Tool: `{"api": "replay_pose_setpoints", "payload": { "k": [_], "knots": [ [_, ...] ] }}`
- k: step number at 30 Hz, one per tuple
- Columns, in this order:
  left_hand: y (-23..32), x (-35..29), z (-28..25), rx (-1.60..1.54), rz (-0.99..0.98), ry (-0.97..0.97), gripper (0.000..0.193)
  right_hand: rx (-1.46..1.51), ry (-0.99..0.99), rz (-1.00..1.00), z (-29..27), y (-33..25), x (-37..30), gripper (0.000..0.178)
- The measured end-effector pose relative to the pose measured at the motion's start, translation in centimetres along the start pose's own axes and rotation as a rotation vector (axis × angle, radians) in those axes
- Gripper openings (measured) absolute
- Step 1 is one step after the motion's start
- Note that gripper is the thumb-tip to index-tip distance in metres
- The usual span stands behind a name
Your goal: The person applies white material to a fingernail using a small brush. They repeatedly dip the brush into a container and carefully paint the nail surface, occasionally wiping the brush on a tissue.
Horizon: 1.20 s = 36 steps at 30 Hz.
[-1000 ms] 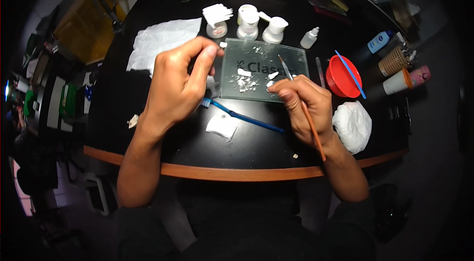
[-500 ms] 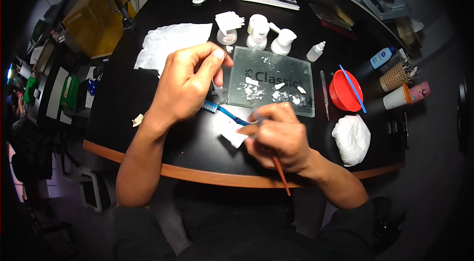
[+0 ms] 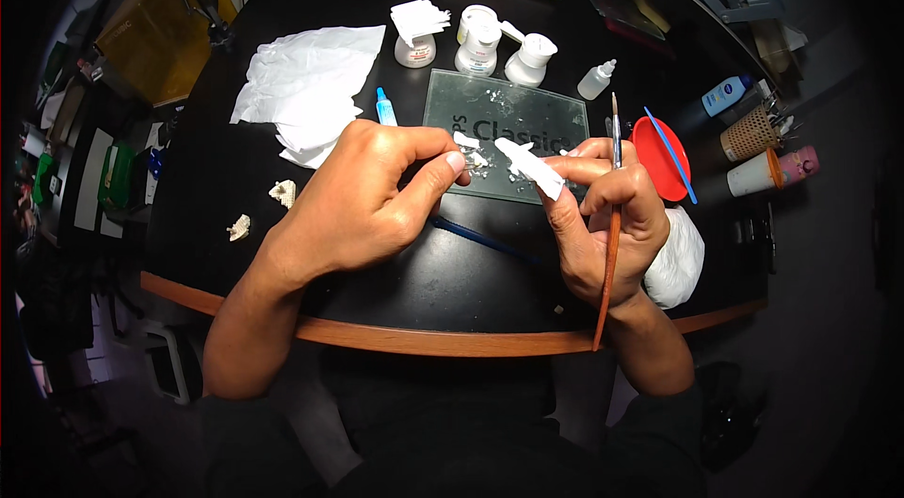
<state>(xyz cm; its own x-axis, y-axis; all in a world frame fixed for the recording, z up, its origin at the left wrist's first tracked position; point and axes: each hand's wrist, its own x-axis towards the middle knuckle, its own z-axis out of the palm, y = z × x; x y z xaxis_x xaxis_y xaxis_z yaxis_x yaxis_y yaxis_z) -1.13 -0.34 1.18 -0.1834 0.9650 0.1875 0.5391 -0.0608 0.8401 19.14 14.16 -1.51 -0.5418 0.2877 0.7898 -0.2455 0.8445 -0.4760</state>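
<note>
Head view. My left hand (image 3: 363, 201) is curled nearly closed, thumb pressed toward the forefinger tip; something tiny may be pinched there, can't tell what. My right hand (image 3: 603, 216) is closed around two things at once: a thin brown wooden-handled brush (image 3: 610, 225) running upright through the fist, tip up past the knuckles so the bristles stay off the worktop, and a small white folded paper strip (image 3: 532, 170) gripped at the fingertips, pointing toward my left hand. Both hands hover close together, just above the near edge of the clear rectangular glass mixing slab (image 3: 499, 121), so any bits drop onto it, I'd judge. White lidded jars (image 3: 480, 41) sit beyond the slab. Crumpled white tissue (image 3: 306, 88) lies beyond my left hand. Red round dish (image 3: 659, 159) sits just right of my right hand, within reach. Black round worktop (image 3: 433, 281) under everything.
</note>
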Motion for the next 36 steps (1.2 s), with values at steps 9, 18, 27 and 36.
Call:
{"api": "replay_pose_setpoints", "payload": {
  "k": [9,18,27,36],
  "knots": [
    [-0.32,-0.22,0.17,-0.014,0.032,0.017,0.023,-0.003,-0.057,-0.008,0.45,-0.03,-0.08,0.031],
    [-0.16,-0.28,0.00,-0.009,0.019,0.008,0.024,-0.075,-0.070,-0.070,0.56,-0.15,-0.17,0.030],
    [-0.51,-0.19,0.04,-0.020,0.040,0.019,0.024,-0.077,-0.077,-0.077,0.66,-0.33,0.00,0.029],
    [-0.57,-0.19,0.11,-0.008,0.034,0.021,0.024,-0.097,-0.086,-0.089,0.51,-0.55,0.09,0.029]
  ]
}}
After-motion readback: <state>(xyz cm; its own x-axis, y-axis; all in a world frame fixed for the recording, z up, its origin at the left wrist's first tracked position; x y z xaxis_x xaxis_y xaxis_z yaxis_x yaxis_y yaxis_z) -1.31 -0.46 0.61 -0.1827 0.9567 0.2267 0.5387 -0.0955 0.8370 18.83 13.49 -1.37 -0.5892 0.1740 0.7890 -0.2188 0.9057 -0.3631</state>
